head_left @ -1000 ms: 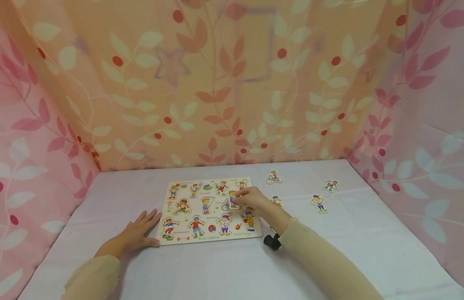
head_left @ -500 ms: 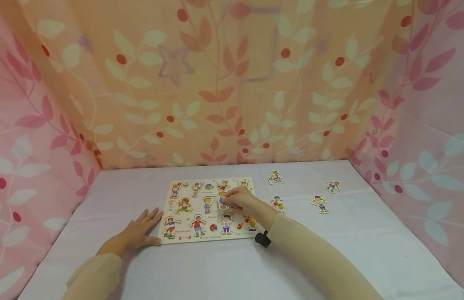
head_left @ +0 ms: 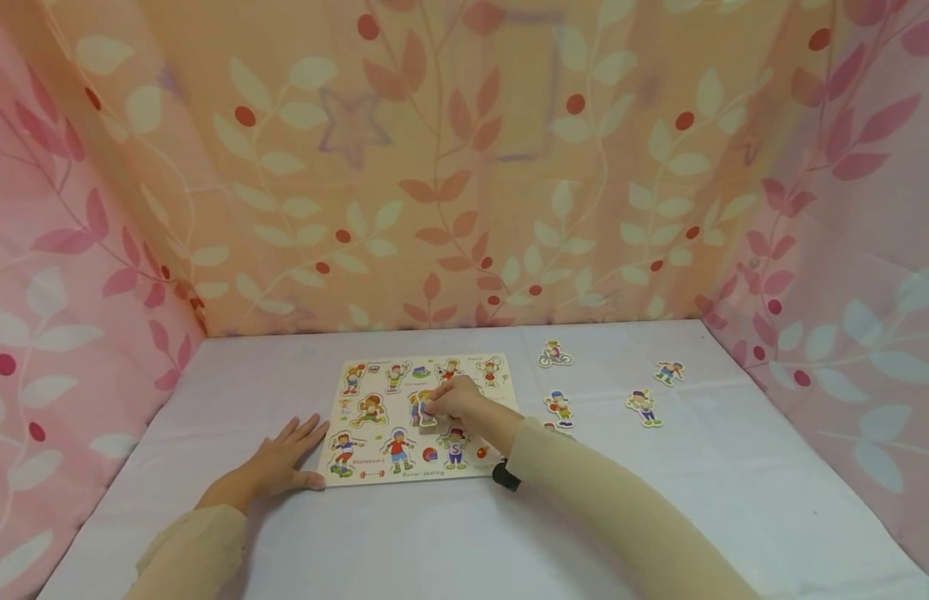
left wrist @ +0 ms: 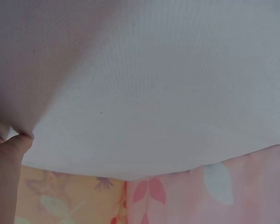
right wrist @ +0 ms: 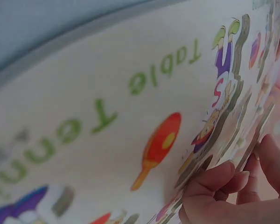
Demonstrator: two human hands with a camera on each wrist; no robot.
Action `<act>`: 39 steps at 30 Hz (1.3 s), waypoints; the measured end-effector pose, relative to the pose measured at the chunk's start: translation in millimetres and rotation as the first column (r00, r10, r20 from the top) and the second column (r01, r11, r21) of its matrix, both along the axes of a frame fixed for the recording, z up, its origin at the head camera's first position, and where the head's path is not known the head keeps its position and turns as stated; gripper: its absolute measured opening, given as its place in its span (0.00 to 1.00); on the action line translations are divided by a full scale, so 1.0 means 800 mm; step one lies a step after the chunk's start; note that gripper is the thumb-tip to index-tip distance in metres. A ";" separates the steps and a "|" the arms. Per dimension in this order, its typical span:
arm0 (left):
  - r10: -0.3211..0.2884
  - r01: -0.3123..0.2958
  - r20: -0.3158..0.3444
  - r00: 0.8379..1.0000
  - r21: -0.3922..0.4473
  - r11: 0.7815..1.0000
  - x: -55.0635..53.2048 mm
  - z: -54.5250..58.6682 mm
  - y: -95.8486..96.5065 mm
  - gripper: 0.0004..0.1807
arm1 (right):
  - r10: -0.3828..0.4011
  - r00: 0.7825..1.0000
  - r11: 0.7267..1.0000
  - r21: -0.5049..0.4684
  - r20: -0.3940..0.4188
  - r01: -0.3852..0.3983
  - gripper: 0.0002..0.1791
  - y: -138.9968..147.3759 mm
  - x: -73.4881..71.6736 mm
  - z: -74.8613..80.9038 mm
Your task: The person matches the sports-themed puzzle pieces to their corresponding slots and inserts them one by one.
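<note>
A flat puzzle board (head_left: 460, 477) printed with sports figures lies on the table. My right hand (head_left: 464, 404) is over its middle, pinching a figure-shaped puzzle piece (head_left: 425, 410) between thumb and fingers. The piece overlaps the printed golfer, close above the board. In the right wrist view the held piece shows edge-on, tilted up from the board, in the fingers (right wrist: 266, 158). My left hand (head_left: 284, 458) rests with spread fingers on the table at the board's left edge, its thumb by the near corner. The left wrist view shows only part of that hand (left wrist: 9, 158).
Right of the board lie loose puzzle pieces: a cyclist (head_left: 555, 353), a figure in a blue cap (head_left: 560, 408), a purple-trousered player (head_left: 644, 408) and a blue-clad figure (head_left: 669, 372). Another shows partly behind the right sleeve (head_left: 606, 492). Patterned curtains (head_left: 464, 208) stand around the table.
My right hand has moved left across the board with the puzzle piece, from the printed bicycle to the printed golfer. My left hand has stayed at the board's edge.
</note>
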State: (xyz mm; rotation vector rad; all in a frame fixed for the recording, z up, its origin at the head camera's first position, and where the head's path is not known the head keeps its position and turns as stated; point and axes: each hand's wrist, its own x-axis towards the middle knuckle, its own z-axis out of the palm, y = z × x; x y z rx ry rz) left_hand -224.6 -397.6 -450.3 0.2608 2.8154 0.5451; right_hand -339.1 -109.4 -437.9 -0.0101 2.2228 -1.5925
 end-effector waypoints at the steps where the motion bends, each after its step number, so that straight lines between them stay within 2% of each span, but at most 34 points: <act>1: 0.000 0.000 0.001 1.000 0.003 1.000 0.001 0.001 0.001 0.56 | 0.003 1.000 1.000 0.016 -0.014 -0.003 0.08 -0.003 0.000 -0.001; 2: -0.001 0.001 -0.001 1.000 0.004 1.000 0.002 0.003 0.002 0.56 | 0.010 0.999 0.999 0.036 -0.033 -0.009 0.08 -0.005 0.001 -0.001; 3: 0.003 -0.003 0.011 1.000 0.012 1.000 0.007 0.016 0.010 0.55 | 0.017 0.999 0.998 0.054 -0.046 -0.015 0.07 -0.007 0.001 -0.002; 9: 0.005 -0.005 0.016 1.000 0.004 1.000 0.006 0.016 0.010 0.55 | 0.069 0.990 0.977 0.211 -0.120 -0.043 0.07 -0.018 -0.002 -0.006; 13: -0.005 0.005 0.007 1.000 0.007 1.000 0.004 0.015 0.009 0.56 | 0.106 0.984 0.961 0.269 -0.140 -0.065 0.08 -0.021 -0.003 -0.004; 18: -0.020 0.020 -0.013 1.000 0.005 1.000 0.002 0.012 0.004 0.55 | 0.153 0.975 0.954 0.283 -0.163 -0.102 0.07 -0.023 -0.001 0.004; 22: -0.013 0.013 -0.003 1.000 0.021 1.000 0.002 0.009 0.004 0.55 | 0.159 0.976 0.955 0.276 -0.152 -0.112 0.04 -0.022 0.001 0.007; 25: -0.013 0.013 0.004 1.000 0.026 1.000 0.005 0.006 0.005 0.55 | 0.167 0.978 0.959 0.250 -0.129 -0.131 0.09 -0.015 0.003 0.002; 29: -0.008 0.008 0.009 1.000 0.023 1.000 0.007 0.003 0.006 0.55 | 0.205 0.960 0.956 0.248 -0.189 -0.155 0.16 0.002 0.006 0.000; 31: -0.006 0.006 0.007 1.000 0.019 1.000 0.006 0.004 0.006 0.55 | 0.231 0.943 0.951 0.259 -0.240 -0.167 0.16 0.013 0.007 0.007; 36: -0.001 0.001 -0.004 1.000 0.015 1.000 0.004 0.005 0.005 0.55 | 0.244 0.923 0.961 0.204 -0.296 -0.188 0.12 0.045 0.002 0.026; 39: 0.000 0.000 -0.004 1.000 0.013 1.000 0.004 0.005 0.005 0.55 | 0.217 0.928 0.968 0.191 -0.302 -0.164 0.10 0.063 -0.002 0.032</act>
